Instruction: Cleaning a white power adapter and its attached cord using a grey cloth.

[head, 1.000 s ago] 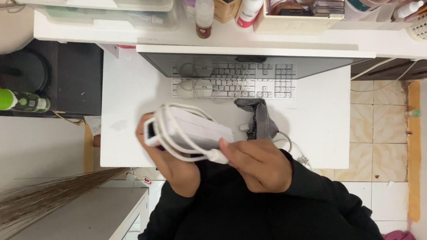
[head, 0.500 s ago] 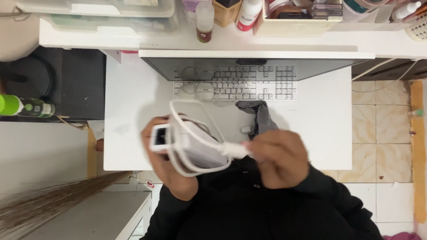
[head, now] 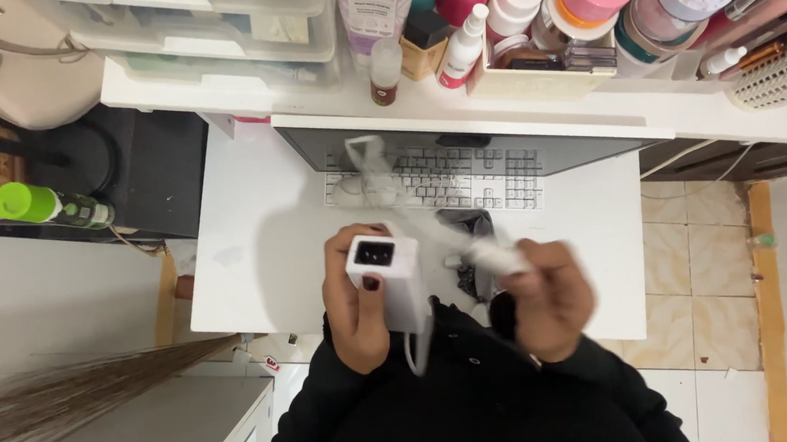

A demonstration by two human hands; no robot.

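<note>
The left hand (head: 360,316) grips a white power adapter (head: 386,281) upright above the white surface (head: 257,229). The right hand (head: 551,298) pinches its white cable (head: 496,257), mostly off the block, one loop hanging below. Beyond lies a keyboard (head: 450,170).

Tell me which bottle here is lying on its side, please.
The bottle with the bright green cap, at the far left on the black surface. The bottles on the white shelf stand upright.
</note>
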